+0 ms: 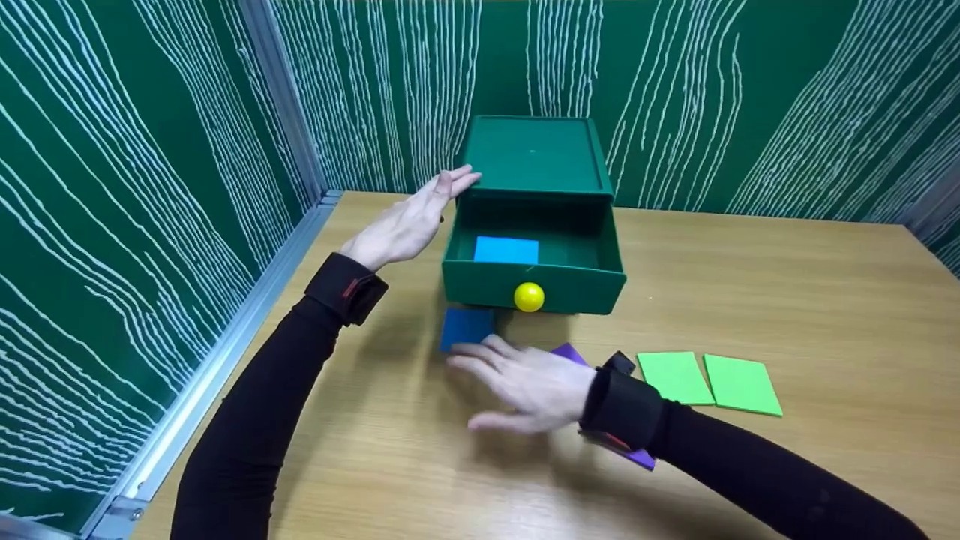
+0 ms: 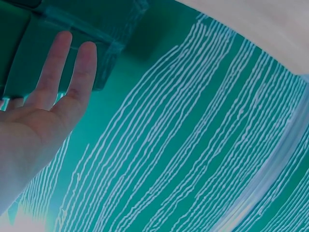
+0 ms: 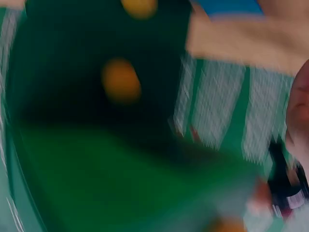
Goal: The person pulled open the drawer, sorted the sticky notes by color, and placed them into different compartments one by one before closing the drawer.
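A green box stands at the back with its drawer pulled out. The drawer has a round yellow knob and holds a light-blue square. My left hand, fingers extended, rests its fingertips at the box's left side; the left wrist view shows its fingers against the box. My right hand is spread over the table, fingertips by a dark-blue square in front of the drawer. Whether they touch it I cannot tell. The right wrist view is blurred.
Purple material lies partly hidden under my right hand and wrist. Two light-green squares lie side by side to the right on the wooden table. Green walls with white lines enclose the back and left, along a metal rail.
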